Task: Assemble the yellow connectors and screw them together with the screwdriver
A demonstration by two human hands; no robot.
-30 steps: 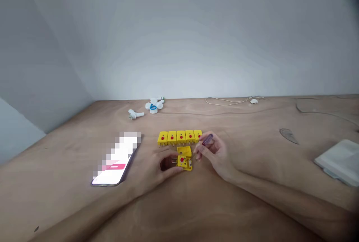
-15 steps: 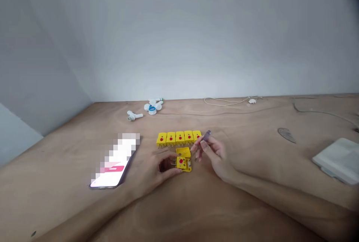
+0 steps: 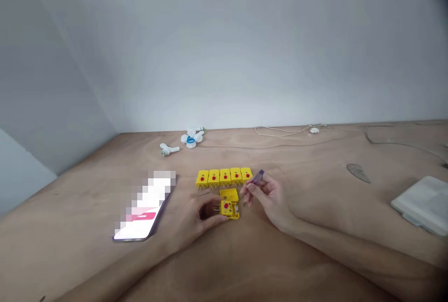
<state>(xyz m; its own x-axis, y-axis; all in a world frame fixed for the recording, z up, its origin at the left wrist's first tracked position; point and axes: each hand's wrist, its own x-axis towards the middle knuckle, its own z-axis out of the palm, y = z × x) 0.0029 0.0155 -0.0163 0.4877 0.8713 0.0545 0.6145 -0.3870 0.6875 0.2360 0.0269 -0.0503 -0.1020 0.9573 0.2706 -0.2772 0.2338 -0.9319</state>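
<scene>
My left hand (image 3: 198,215) has thumb and fingers closed on the sides of an opened yellow plug (image 3: 227,208), which lies on the table. The plug carries a red dot, its metal pins point left towards my palm, and a pale part shows at its right end. Touching or just behind it is a yellow cover (image 3: 229,194). Pinched in my right hand (image 3: 268,197) is a small screwdriver with a clear purple handle (image 3: 258,177); its thin tip points down, apart from the plug on the right. Several closed yellow plugs (image 3: 225,177) stand in a row behind.
A lit phone (image 3: 140,225) lies at left. White plastic fittings (image 3: 170,149), one cluster with a blue ring (image 3: 191,140), sit near the wall. A thin cord (image 3: 276,134) lies at the back, and a white case (image 3: 425,204) at right.
The whole view has shifted slightly, so everything appears a little lower. Both hands keep their grips, and the right fingers have curled slightly around the screwdriver.
</scene>
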